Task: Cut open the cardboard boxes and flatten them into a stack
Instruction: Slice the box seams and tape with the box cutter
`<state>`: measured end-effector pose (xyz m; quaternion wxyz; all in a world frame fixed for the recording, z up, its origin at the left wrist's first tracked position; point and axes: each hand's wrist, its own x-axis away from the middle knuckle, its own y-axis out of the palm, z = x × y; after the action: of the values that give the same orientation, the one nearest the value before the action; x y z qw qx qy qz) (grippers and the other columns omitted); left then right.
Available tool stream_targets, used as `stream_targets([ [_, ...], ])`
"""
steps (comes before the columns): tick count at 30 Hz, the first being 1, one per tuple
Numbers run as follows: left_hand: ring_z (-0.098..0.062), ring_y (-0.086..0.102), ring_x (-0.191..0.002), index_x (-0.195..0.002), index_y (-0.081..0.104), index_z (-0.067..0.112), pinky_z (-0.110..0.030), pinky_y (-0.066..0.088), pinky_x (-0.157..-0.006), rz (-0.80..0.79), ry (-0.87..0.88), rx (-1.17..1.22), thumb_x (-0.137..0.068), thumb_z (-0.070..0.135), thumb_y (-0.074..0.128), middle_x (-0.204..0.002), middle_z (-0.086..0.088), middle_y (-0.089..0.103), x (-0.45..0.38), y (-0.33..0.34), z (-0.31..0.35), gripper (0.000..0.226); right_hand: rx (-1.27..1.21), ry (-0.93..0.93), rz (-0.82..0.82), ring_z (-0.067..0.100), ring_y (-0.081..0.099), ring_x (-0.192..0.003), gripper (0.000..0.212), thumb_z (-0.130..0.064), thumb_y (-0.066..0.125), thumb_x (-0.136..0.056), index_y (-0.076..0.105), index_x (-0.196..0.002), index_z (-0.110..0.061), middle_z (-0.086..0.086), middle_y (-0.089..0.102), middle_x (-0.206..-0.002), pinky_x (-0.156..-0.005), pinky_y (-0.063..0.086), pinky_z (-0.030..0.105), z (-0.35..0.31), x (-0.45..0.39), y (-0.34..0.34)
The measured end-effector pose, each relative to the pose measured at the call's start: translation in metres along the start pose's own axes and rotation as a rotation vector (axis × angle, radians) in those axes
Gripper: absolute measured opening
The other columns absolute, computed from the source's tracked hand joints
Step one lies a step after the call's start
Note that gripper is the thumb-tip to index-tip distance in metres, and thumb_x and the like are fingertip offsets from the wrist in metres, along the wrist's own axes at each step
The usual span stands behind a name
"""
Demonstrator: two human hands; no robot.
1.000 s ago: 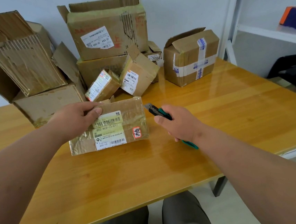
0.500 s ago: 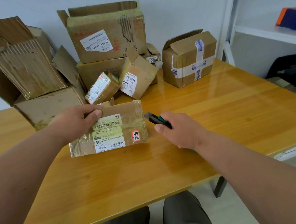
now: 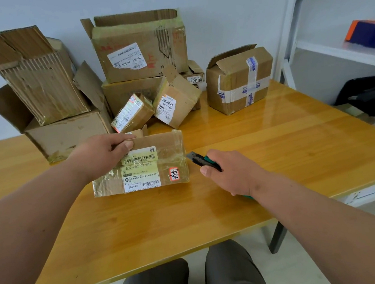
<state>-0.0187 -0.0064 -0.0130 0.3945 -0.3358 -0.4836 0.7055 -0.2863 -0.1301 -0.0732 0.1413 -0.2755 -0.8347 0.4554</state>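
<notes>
While held only at its top edge, box [image 3: 139,163] liable to tip or skid under blade pressure; taped, standing mid-tabletop, label side toward near edge. Left hand [image 3: 101,151]: fingers over top edge, thumb pinching front face, close to any cut along the top; risk of a nick if blade skips on glossy tape. Right hand [image 3: 228,172]: closed round cutter [image 3: 203,161], blade tip just beside box's right end, not visibly touching. Pile of boxes [image 3: 136,52] along far edge, some already open, none flattened. Taped carton [image 3: 240,79] toward far right corner. Nothing between blade and box.
</notes>
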Motion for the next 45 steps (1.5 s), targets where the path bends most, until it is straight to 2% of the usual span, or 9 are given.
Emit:
stream_targets([
  [7,-0.013,0.06,-0.082,-0.129,0.057,0.048,-0.029,0.047,-0.066,-0.029,-0.04,0.038,-0.098,0.049,0.042,-0.104,0.007,0.065,0.002,-0.003,0.002,0.034,0.276,0.021,-0.119,0.012,0.047,-0.064,0.031,-0.047,0.044,-0.1,0.037,-0.075,-0.03,-0.007,0.051,-0.074,-0.056,0.034,0.032,-0.002,0.008,0.003],
  [14,-0.013,0.059,-0.082,-0.136,0.049,0.047,-0.028,0.044,-0.061,-0.065,-0.097,-0.055,-0.1,0.052,0.035,-0.105,0.006,0.063,0.006,-0.01,0.012,0.039,-0.116,0.158,0.064,0.021,0.058,-0.058,0.02,-0.039,0.05,-0.1,0.049,-0.085,-0.025,0.005,0.061,-0.076,-0.057,0.053,0.043,0.006,0.005,-0.009],
  [19,-0.029,0.052,-0.12,-0.147,0.042,0.028,-0.041,0.044,-0.1,-0.113,-0.193,0.02,-0.104,0.028,0.04,-0.14,-0.008,0.052,-0.006,-0.017,0.016,0.043,-0.177,0.237,0.331,0.037,0.063,-0.074,0.023,-0.036,0.042,-0.102,0.046,-0.086,-0.019,0.014,0.063,-0.08,-0.072,0.054,0.054,0.005,-0.006,-0.021],
  [24,-0.026,0.055,-0.107,-0.132,0.057,0.021,-0.039,0.049,-0.092,-0.179,-0.17,-0.006,-0.103,0.028,0.042,-0.121,-0.007,0.06,0.002,-0.012,0.023,0.033,-0.177,0.259,0.242,0.035,0.065,-0.078,0.018,-0.031,0.039,-0.102,0.047,-0.091,-0.02,0.011,0.063,-0.085,-0.075,0.054,0.053,-0.011,-0.021,-0.006],
  [30,-0.016,0.054,-0.105,-0.144,0.042,0.043,-0.029,0.04,-0.083,-0.142,-0.079,0.104,-0.101,0.039,0.047,-0.132,0.005,0.057,0.013,-0.014,0.011,0.043,0.006,0.171,0.196,0.023,0.053,-0.066,0.016,-0.032,0.037,-0.104,0.046,-0.097,-0.021,0.002,0.057,-0.076,-0.054,0.038,0.037,-0.017,-0.026,0.004],
  [35,-0.013,0.051,-0.1,-0.138,0.044,0.052,-0.026,0.037,-0.078,-0.172,-0.042,0.155,-0.1,0.038,0.049,-0.124,0.007,0.056,0.014,-0.016,0.005,0.041,0.41,0.086,0.222,0.02,0.054,-0.081,0.016,-0.035,0.031,-0.105,0.045,-0.109,-0.029,-0.006,0.055,-0.092,-0.078,0.036,0.04,-0.026,-0.034,-0.012],
  [40,-0.01,0.058,-0.101,-0.126,0.049,0.043,-0.024,0.044,-0.074,-0.125,-0.001,0.343,-0.097,0.032,0.057,-0.123,0.009,0.061,0.016,-0.013,-0.005,0.032,0.513,0.047,0.134,0.019,0.054,-0.087,0.022,-0.037,0.028,-0.105,0.043,-0.122,-0.036,-0.006,0.053,-0.101,-0.089,0.037,0.042,-0.032,-0.036,-0.018],
  [42,-0.008,0.056,-0.106,-0.127,0.046,0.04,-0.024,0.046,-0.081,-0.176,-0.022,0.455,-0.081,0.046,0.071,-0.126,0.011,0.056,0.023,-0.014,-0.011,0.053,0.541,0.04,0.119,0.018,0.053,-0.086,0.024,-0.036,0.029,-0.106,0.044,-0.124,-0.035,-0.007,0.051,-0.098,-0.086,0.036,0.041,-0.034,-0.036,-0.02],
  [45,-0.015,0.037,-0.131,-0.146,0.024,0.043,-0.031,0.04,-0.103,-0.31,-0.002,0.278,-0.057,0.056,0.082,-0.145,0.01,0.032,0.035,-0.012,-0.019,0.107,0.564,0.012,0.119,0.018,0.053,-0.085,0.025,-0.036,0.03,-0.105,0.045,-0.125,-0.036,-0.007,0.052,-0.097,-0.082,0.037,0.039,-0.042,-0.036,-0.024],
])
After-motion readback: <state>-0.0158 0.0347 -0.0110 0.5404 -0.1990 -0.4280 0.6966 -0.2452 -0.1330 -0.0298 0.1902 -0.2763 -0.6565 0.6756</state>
